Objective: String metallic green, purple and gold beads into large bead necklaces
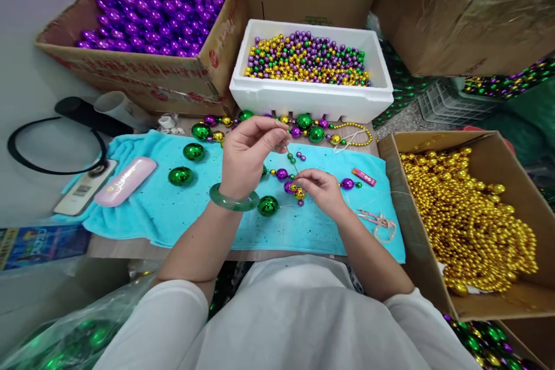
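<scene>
My left hand, with a green bangle on its wrist, is raised above the turquoise towel. Its fingertips are pinched on a thin thread or needle that slants down to my right hand. My right hand rests low on the towel and pinches a small gold bead among purple beads on the strand. A purple bead lies just right of that hand. Three large green balls sit loose on the towel, one right below my left wrist.
A white foam box of mixed small beads stands behind the towel, with a finished strand before it. A carton of purple beads is far left, a carton of gold beads right. Small scissors, a pink case lie nearby.
</scene>
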`<state>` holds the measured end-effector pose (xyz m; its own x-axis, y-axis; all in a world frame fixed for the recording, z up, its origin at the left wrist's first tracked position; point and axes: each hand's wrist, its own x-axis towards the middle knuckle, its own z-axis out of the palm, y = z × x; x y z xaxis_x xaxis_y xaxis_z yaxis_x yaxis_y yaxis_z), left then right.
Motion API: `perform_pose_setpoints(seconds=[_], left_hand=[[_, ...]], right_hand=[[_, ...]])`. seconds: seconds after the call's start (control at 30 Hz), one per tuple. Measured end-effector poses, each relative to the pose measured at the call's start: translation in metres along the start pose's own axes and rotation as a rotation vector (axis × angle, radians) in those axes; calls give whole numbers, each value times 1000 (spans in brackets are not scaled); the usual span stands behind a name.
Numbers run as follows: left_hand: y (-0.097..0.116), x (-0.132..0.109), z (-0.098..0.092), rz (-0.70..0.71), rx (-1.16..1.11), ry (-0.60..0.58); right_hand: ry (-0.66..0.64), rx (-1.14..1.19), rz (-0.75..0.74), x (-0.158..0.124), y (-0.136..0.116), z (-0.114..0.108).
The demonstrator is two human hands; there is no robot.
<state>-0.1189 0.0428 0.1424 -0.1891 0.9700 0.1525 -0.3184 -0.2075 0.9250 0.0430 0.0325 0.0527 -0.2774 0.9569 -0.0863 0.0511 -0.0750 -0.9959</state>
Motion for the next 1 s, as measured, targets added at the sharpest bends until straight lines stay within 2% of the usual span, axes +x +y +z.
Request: perform_pose_setpoints(seconds=[0.1, 0.17, 0.23, 0.33, 0.4, 0.43, 0.53, 0.67, 0.83, 1.0], left_hand=[[1, 5, -2, -48, -64, 64], [-8, 5, -5, -94, -59, 20], [-27, 0, -8, -109, 66, -179], [-65, -15, -10, -63, 418, -582], [-90, -26, -10, -8, 596, -758], [-100, -32, -10, 16, 666, -803], [-117, -43, -13, 17, 849, -833], [-111, -49, -24, -51, 1022, -804], [-97, -49, -49, -56, 1249, -761], [-96, -52, -91, 23, 1616, -794]], right_hand=[[8, 83, 40, -2, -1, -5], [32, 112, 26, -5, -7, -8], [58, 127, -8, -8, -15, -11], [79, 150, -72, -13, -32, -15], [105, 187, -134, -17, -44, -20], [131, 208, -170, -19, -49, -23], [247, 264, -316, -25, -65, -37], [392, 312, -470, -32, -74, -63], [528, 332, -393, -37, -55, -88], [672, 353, -269, -47, -20, -108]])
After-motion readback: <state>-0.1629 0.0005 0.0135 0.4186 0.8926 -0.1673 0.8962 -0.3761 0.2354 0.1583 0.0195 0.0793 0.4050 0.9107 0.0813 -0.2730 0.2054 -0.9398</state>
